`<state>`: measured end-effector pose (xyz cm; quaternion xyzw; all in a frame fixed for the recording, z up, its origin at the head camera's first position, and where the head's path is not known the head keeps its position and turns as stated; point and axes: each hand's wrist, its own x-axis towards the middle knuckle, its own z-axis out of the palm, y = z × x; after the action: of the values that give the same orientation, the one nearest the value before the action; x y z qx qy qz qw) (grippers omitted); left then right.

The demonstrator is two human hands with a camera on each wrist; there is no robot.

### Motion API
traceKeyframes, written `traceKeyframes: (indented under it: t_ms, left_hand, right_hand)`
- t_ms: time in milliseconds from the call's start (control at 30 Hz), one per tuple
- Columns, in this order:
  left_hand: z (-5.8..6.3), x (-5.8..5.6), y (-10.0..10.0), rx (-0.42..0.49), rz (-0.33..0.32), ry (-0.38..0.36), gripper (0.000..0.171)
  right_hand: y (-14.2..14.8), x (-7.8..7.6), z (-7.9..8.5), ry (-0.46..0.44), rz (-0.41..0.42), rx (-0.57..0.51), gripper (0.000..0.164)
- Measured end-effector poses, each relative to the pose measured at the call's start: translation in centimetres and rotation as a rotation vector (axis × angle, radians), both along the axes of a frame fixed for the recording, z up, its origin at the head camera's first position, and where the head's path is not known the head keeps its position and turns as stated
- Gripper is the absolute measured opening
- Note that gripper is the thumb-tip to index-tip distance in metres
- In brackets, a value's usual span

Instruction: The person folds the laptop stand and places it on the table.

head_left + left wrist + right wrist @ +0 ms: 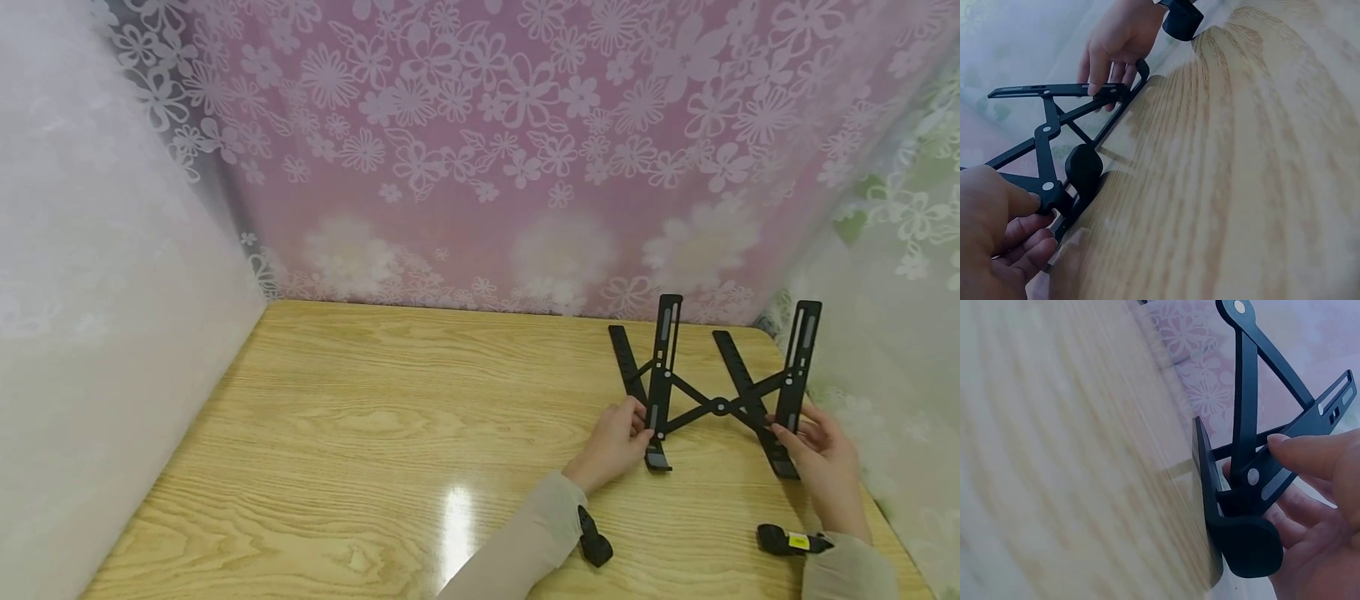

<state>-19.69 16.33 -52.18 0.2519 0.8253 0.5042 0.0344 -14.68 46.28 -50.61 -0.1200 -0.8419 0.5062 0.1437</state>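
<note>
A black folding laptop stand point(720, 407) stands unfolded at the right side of the table, its crossed bars spread between two raised side arms. My left hand point(617, 442) pinches the lower end of the left side arm, thumb on top and fingers beneath, as the left wrist view shows. On the other side, my right hand point(823, 457) grips the lower part of the right side arm, its thumb point(1310, 453) lying along the arm. Curved front lips show close up, one in the left wrist view and one in the right wrist view.
The wood-grain table point(360, 417) reaches left and toward the front. Behind it hangs a pink flowered curtain point(480, 150), with pale curtains point(112, 292) at the sides. Each wrist carries a small black camera point(595, 540). The stand is near the table's right edge.
</note>
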Motion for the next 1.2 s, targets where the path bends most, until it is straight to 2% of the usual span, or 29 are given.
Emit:
traceKeyframes:
  t_ms: [333,533,767,967,1033,1200]
  left_hand:
    - [-0.4,0.1,-0.2,0.115,0.033,-0.081,0.016]
    - [0.1,0.2,-0.7,0.110,0.052,-0.102,0.015]
    - [0.3,0.3,-1.2,0.119,0.068,-0.130,0.015]
    - [0.1,0.2,-1.5,0.146,0.075,-0.164,0.016]
    - [0.1,0.2,-1.8,0.144,0.075,-0.166,0.016]
    - [-0.1,0.0,-2.5,0.131,0.076,-0.148,0.017]
  right_hand:
    - [-0.2,0.1,0.2,-0.006,0.043,-0.002,0.046]
    - [-0.3,0.2,0.2,0.025,0.086,-0.033,0.050]
    - [-0.6,0.3,0.1,-0.047,0.100,-0.067,0.060]
    - [-0.5,0.2,0.0,-0.064,0.128,-0.082,0.063]
    - [-0.5,0.0,-0.1,-0.061,0.144,-0.156,0.060]
    - [-0.7,-0.4,-0.3,-0.064,0.163,-0.231,0.056]
